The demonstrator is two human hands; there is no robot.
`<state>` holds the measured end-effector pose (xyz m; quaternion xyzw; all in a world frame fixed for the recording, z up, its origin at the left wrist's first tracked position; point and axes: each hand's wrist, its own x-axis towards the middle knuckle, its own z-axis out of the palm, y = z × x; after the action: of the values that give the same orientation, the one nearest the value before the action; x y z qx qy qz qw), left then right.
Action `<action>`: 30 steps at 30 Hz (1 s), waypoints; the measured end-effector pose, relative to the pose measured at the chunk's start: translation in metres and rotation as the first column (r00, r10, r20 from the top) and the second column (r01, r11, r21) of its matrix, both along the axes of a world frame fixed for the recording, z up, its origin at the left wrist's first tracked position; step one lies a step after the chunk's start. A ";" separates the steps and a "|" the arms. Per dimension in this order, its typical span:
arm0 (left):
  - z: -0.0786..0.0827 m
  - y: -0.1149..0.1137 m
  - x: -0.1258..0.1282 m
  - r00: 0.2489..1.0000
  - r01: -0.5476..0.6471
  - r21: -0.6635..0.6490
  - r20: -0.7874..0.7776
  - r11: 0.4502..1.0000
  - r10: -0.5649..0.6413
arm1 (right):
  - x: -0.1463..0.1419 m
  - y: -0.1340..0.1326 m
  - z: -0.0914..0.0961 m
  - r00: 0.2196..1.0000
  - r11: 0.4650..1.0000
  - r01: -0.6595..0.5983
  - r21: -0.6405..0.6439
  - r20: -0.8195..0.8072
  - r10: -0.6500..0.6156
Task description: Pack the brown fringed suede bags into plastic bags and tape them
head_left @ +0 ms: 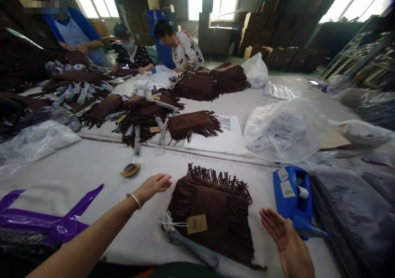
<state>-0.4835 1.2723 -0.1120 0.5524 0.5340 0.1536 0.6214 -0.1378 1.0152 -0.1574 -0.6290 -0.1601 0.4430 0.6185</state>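
Note:
A dark brown fringed bag (212, 212) lies flat on the white-covered table in front of me, its fringe pointing away. On it rests a tan paper tag (196, 224) tied with white string. A strap wrapped in clear plastic (191, 245) runs along its near edge. My left hand (156, 184), with a bangle at the wrist, hovers by the bag's upper left corner, fingers stretched out and holding nothing. To the right of the bag, my right hand (282, 232) is held palm inward, fingers extended, apart from the bag. Just beyond it sits a blue tape-gun-like tool (291, 195) with paper labels.
More brown fringed bags (194, 123) are heaped across the far table. A clear plastic bag of white packets (284, 126) stands right of them. A tape roll (130, 170) and purple tape (58, 220) lie left. Grey plastic packages (354, 212) fill the right edge. Several co-workers (185, 49) are opposite.

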 end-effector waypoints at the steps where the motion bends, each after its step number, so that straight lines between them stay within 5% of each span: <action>1: -0.007 0.010 -0.002 1.000 -0.004 -0.099 0.011 0.995 0.005 | 0.014 0.003 -0.004 0.985 0.998 0.009 -0.063 -0.172 -0.019; 5: -0.024 0.043 0.015 0.987 0.143 -0.399 0.128 0.906 -0.099 | 0.045 0.048 -0.005 0.818 0.947 -0.285 -0.150 -0.553 0.158; 9: -0.034 0.071 0.051 0.911 0.410 -0.598 0.312 0.689 -0.271 | 0.032 0.112 0.010 0.597 0.824 -0.565 -0.034 -0.706 0.380; 13: -0.051 0.085 0.095 0.834 0.549 -0.638 0.459 0.540 -0.305 | 0.017 0.155 0.015 0.431 0.754 -0.652 0.076 -0.781 0.451; 18: -0.062 0.084 0.140 0.733 0.681 -0.592 0.556 0.431 -0.392 | 0.015 0.179 0.004 0.399 0.699 -0.710 0.082 -0.772 0.495; 20: -0.055 0.080 0.148 0.696 0.717 -0.517 0.566 0.468 -0.441 | 0.014 0.183 0.006 0.480 0.712 -0.698 0.080 -0.686 0.547; 22: -0.041 0.073 0.147 0.673 0.731 -0.372 0.535 0.572 -0.511 | 0.013 0.183 0.014 0.596 0.726 -0.682 0.084 -0.510 0.620; 24: -0.023 0.061 0.139 0.618 0.763 -0.130 0.434 0.633 -0.655 | 0.009 0.175 0.027 0.655 0.691 -0.719 0.071 -0.264 0.708; 25: -0.014 0.053 0.132 0.579 0.785 0.013 0.341 0.620 -0.740 | 0.006 0.169 0.032 0.648 0.658 -0.752 0.050 -0.131 0.750; 27: -0.002 0.032 0.117 0.492 0.819 0.288 0.092 0.496 -0.866 | -0.004 0.152 0.039 0.577 0.581 -0.814 -0.002 0.123 0.808; 30: 0.000 -0.006 0.093 0.440 0.796 0.551 -0.243 0.250 -0.865 | -0.026 0.118 0.033 0.440 0.511 -0.857 -0.066 0.420 0.793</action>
<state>-0.3908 1.2661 -0.1119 0.9027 0.0480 -0.0086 0.4275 -0.1639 1.1334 -0.1241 -0.4947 -0.6030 0.5360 0.3232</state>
